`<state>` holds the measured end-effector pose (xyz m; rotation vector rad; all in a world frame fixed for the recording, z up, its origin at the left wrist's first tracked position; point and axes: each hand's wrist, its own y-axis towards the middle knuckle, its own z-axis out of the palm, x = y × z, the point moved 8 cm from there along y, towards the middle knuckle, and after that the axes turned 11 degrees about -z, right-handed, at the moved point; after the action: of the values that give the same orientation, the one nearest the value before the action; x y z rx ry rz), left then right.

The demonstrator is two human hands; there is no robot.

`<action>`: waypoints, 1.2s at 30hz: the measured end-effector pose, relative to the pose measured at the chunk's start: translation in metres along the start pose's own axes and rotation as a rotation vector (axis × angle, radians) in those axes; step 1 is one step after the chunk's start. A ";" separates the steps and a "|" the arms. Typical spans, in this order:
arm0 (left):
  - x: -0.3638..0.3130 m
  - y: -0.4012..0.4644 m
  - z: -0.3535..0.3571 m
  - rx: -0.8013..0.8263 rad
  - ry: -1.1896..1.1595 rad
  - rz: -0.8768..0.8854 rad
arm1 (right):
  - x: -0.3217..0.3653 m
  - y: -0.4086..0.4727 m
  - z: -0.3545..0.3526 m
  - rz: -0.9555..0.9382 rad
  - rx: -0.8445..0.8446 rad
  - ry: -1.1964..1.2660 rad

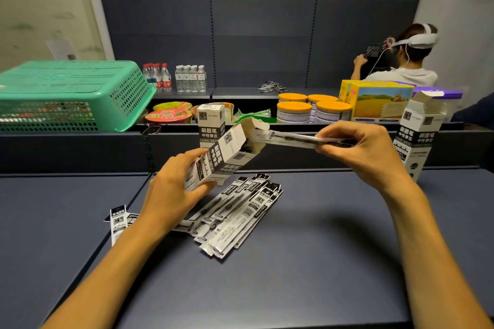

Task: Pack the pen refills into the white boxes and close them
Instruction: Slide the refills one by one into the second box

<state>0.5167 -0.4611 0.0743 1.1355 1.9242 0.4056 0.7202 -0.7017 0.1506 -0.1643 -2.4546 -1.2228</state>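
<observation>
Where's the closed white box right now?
In the head view, the closed white box stands upright just left of centre at the shelf's back edge, behind the open box gripped by the left hand and before the noodle cups.

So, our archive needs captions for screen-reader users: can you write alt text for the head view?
The left hand holds an open white box tilted while the right hand slides a packaged pen refill into its mouth. Loose refills lie on the dark table; another open box stands at right.
</observation>
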 end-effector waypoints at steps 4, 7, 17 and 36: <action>0.000 0.000 0.000 -0.007 0.023 0.009 | 0.026 0.009 -0.002 -0.164 0.029 -0.296; -0.001 0.000 0.002 -0.007 0.054 0.030 | 0.050 0.015 0.005 -0.280 0.051 -0.482; -0.002 -0.001 0.007 0.015 0.047 0.052 | 0.088 0.022 0.075 -0.585 0.078 -0.732; -0.002 -0.002 0.008 0.028 0.039 0.057 | 0.054 0.015 0.085 -0.338 -0.001 0.002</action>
<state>0.5228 -0.4646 0.0692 1.2103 1.9401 0.4360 0.6505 -0.6292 0.1370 0.2624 -2.5509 -1.3545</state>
